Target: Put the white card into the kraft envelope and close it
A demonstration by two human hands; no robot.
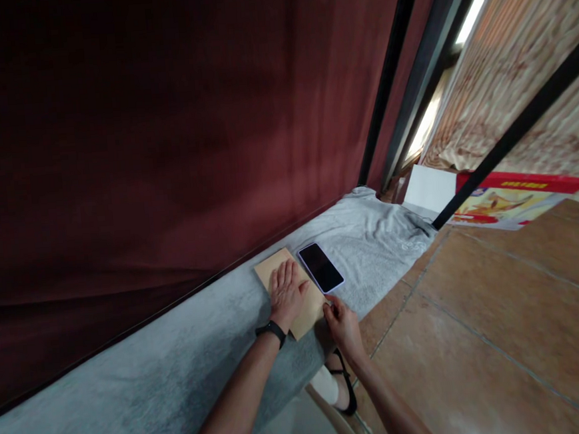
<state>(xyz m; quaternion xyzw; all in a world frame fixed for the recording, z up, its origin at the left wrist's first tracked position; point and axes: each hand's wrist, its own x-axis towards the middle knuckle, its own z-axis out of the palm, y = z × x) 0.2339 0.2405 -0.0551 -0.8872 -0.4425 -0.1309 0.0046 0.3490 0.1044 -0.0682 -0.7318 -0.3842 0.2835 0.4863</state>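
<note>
A tan rectangular piece that looks like a kraft paper envelope or folded sheet (308,317) lies on the grey cloth. My left hand (286,292) rests flat on it, fingers stretched out, a black band around the wrist. At its right corner, my right hand (344,326) pinches the edge between thumb and index finger. Just beyond the paper, close to both hands, a phone (321,268) with a dark screen and a pale rim lies face up.
The grey cloth (203,337) covers a narrow surface along a dark red curtain (214,149). To the right stand a black pole (513,126) and a red and yellow printed carton (506,203) on the tiled floor (470,350). A sandalled foot (343,386) is below.
</note>
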